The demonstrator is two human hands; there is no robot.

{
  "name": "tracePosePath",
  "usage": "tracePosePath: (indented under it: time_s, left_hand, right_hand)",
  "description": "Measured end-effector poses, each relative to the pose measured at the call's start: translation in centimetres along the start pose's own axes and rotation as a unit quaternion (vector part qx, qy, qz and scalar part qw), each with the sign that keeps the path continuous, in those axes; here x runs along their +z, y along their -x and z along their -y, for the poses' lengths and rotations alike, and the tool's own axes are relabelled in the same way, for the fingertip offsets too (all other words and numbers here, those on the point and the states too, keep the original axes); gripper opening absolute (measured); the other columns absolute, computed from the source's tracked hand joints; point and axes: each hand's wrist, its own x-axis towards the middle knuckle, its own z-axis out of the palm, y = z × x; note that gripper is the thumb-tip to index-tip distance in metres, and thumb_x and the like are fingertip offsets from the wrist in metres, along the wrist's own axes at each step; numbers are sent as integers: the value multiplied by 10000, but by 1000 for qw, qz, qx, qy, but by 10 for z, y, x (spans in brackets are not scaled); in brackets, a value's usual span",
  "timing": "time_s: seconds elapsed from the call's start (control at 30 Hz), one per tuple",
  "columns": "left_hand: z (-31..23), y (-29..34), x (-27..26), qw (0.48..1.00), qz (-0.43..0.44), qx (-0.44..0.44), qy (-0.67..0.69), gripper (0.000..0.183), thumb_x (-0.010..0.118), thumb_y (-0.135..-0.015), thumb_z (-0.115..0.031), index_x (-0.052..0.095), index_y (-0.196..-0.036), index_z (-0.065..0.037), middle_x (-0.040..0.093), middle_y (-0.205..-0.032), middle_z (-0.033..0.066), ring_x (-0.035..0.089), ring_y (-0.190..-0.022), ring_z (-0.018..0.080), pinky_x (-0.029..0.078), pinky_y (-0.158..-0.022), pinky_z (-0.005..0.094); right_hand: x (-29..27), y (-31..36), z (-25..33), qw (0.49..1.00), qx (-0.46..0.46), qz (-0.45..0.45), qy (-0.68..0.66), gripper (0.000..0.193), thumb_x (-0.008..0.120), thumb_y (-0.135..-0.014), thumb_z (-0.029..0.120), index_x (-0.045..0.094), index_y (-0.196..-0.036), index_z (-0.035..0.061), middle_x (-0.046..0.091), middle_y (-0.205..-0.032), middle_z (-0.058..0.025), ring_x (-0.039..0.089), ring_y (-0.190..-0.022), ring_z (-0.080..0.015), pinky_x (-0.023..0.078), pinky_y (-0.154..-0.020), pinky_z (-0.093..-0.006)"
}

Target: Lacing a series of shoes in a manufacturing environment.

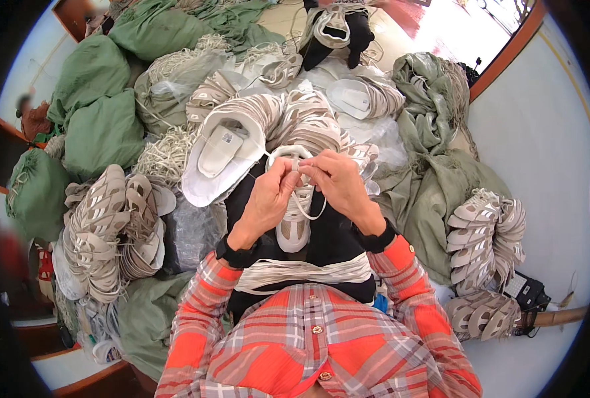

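Bulging dull-green cloth sacks (106, 136) flanking person's black-trousered lap (338, 242). Beige-and-white fabric shoe upper (292, 235) resting there, toe toward body. Left hand (266, 196) pinching upper's throat, fingertips nearly meeting; right hand (341, 182) pinching closely beside, apparently gripping thin white lace (313, 218), contact hidden. Steadying throat, keeping lace untwisted probably giving even lacing.

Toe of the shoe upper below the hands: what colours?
Beige and off-white; the toe shows best in the head view.
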Motion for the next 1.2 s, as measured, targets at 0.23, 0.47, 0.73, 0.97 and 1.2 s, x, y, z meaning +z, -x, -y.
tracePosePath:
  time_s: [0.23, 0.47, 0.73, 0.97, 1.2]
  left_hand:
    - [-12, 24, -4, 994, -19, 6, -103, 127, 548, -905, -85, 551, -969, 25, 568, -701, 130, 545, -623, 151, 444, -589, 281]
    - [35, 15, -50, 987, -61, -41, -143, 193, 650, -785, -73, 616, -968, -24, 619, -832, 102, 590, -709, 209, 455, -610, 307]
    - [120, -16, -68, 897, -76, -19, -436, 404, 694, -724, -132, 550, -1100, -99, 538, -985, 109, 535, -907, 307, 451, -759, 415]
    - [78, -23, -154, 800, -226, 69, -552, 488, 672, -774, -196, 509, -1199, -19, 588, -1083, 180, 557, -1001, 352, 439, -869, 389]
    - [116, -23, -156, 935, -97, -240, -243, 594, 547, -872, -289, 363, -1315, 63, 514, -1233, 275, 498, -1152, 391, 383, -973, 388]
  right_hand:
    - [1, 13, 25, 986, -156, 36, 47, 130, 614, -814, 68, 652, -929, 21, 547, -749, -123, 576, -641, -287, 465, -569, -355]
    - [-16, -59, -79, 957, 129, 223, 134, 363, 596, -866, 338, 629, -933, -17, 640, -838, -177, 614, -716, -325, 485, -648, -356]
    - [23, -97, -160, 820, 275, 501, 20, 775, 644, -732, 619, 579, -1100, -61, 608, -1018, -157, 552, -919, -238, 437, -776, -327]
    - [18, -86, -146, 863, 363, 338, -95, 506, 792, -679, 337, 631, -945, -63, 617, -805, -87, 564, -728, -143, 426, -603, -279]
    - [64, -25, -41, 672, 399, 29, -623, 315, 616, -834, 48, 557, -1130, -40, 629, -1058, -98, 613, -955, -193, 483, -870, -321]
